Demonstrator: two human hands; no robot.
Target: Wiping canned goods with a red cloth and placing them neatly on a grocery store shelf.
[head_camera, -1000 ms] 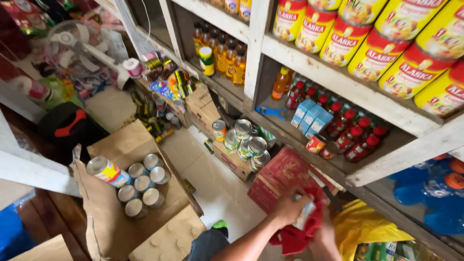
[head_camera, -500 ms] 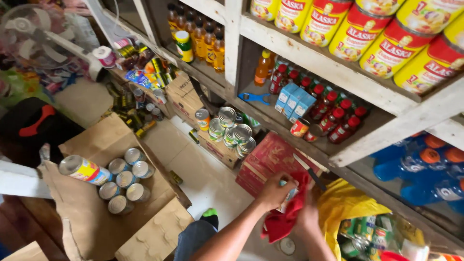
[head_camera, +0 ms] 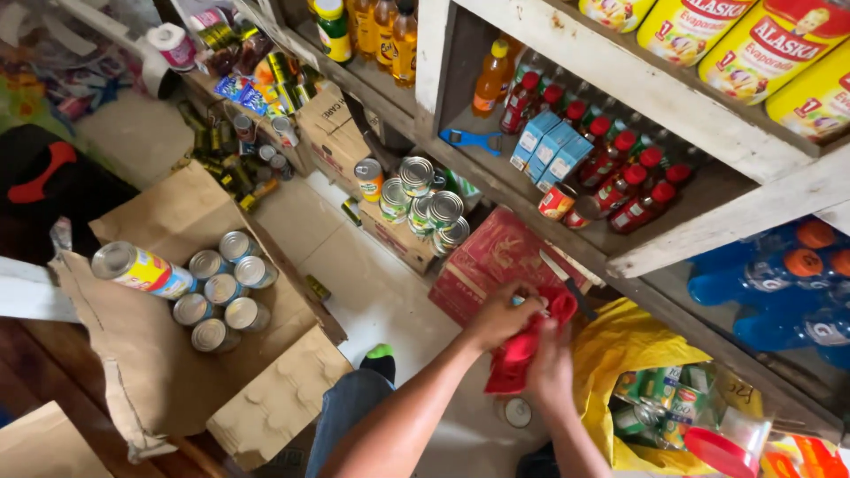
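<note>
Both my hands are bunched around a red cloth [head_camera: 518, 354] just in front of a red carton [head_camera: 491, 257] on the floor. My left hand [head_camera: 498, 316] grips the cloth's upper part, where a small bluish object peeks out between the fingers. My right hand [head_camera: 549, 370] presses against the cloth from below. What the cloth wraps is mostly hidden. A knife [head_camera: 567, 281] lies on the carton's edge, right beside the cloth.
An open cardboard box [head_camera: 159, 372] holds several tin cans [head_camera: 221, 292] at left. More cans [head_camera: 425, 208] stand on a low carton. Wooden shelves [head_camera: 708, 239] carry red-capped bottles [head_camera: 629, 190], blue cartons and large yellow tins. A yellow bag [head_camera: 620, 354] of packets sits at right.
The view has swung and closed in on the shelves. My hands stay on the red cloth, now folded tighter around what it wraps, with my right hand pressed in from below.
</note>
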